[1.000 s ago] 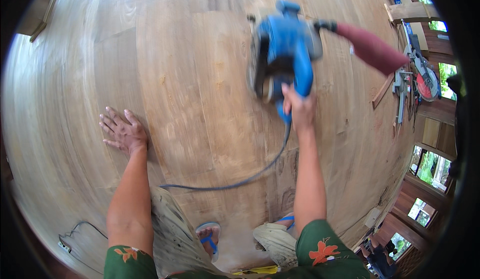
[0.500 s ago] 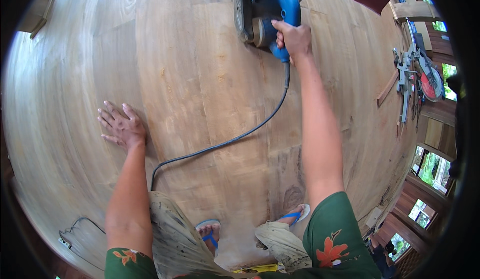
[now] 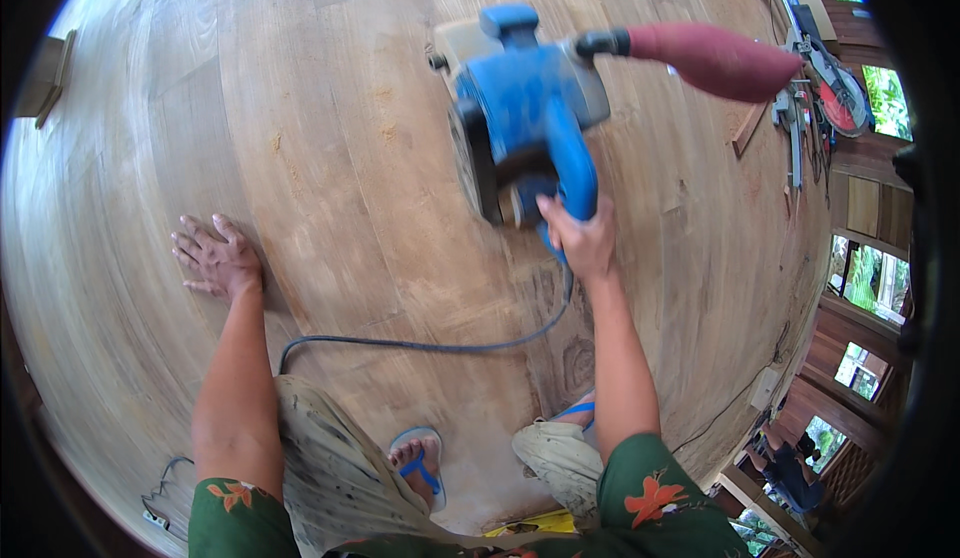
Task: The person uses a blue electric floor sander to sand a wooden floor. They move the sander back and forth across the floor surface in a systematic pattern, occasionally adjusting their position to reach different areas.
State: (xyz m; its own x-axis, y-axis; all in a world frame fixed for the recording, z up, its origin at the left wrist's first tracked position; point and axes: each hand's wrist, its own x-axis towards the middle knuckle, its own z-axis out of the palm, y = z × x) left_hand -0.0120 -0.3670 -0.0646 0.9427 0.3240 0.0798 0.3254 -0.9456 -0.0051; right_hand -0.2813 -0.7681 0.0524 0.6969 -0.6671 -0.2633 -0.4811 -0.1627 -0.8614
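Nearest the camera, 2 feet in blue sandals stand on the wooden floor, below sleeves of green fabric with an orange flower pattern. A black power cord runs across the boards from beside the left knee, curving up toward the right hand. The left hand lies flat on the floor with its fingers spread, palm down, holding nothing. The right hand is wrapped closed around the rear handle of a blue belt sander, arm extended forward. The sander rests on the floor boards ahead of the person, just right of centre in the view, its black belt edge facing left. A dark red dust bag projects from the sander's right side and hangs out over the boards. Patches of pale sawdust lie on the wood to the left of the sander. Farther off, at the upper right, a mitre saw with a red blade guard sits near the floor's edge, and a short wooden offcut lies just beside it. At the far left, a small wooden block rests against the rim of the view.
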